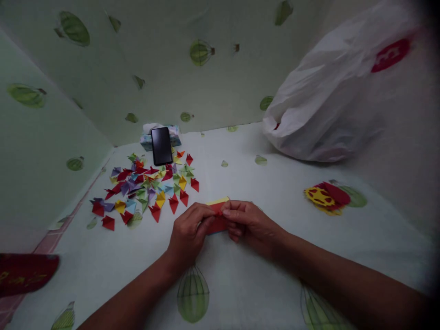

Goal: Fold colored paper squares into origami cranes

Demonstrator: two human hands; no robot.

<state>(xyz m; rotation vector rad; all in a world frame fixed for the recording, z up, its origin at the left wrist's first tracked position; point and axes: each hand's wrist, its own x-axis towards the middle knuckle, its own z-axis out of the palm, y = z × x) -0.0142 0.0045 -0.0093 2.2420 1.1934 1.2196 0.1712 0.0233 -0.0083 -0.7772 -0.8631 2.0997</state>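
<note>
My left hand (pixel 190 231) and my right hand (pixel 248 222) meet over a small red paper piece (pixel 217 215) and pinch it between their fingertips. Under it lies a small stack of coloured paper (pixel 217 200) with a yellow edge showing at the top. Both hands rest low on the pale cloth (pixel 261 256) printed with green balloons. To the left of my hands a heap of several folded paper triangles (pixel 147 188) in red, yellow, purple, green and blue is spread on the cloth.
A black phone (pixel 161 145) leans on a small tissue pack (pixel 174 134) behind the heap. A large white plastic bag (pixel 326 101) lies at the back right. A red and yellow printed patch (pixel 326 196) shows at the right. A dark red object (pixel 24 271) sits at the left edge.
</note>
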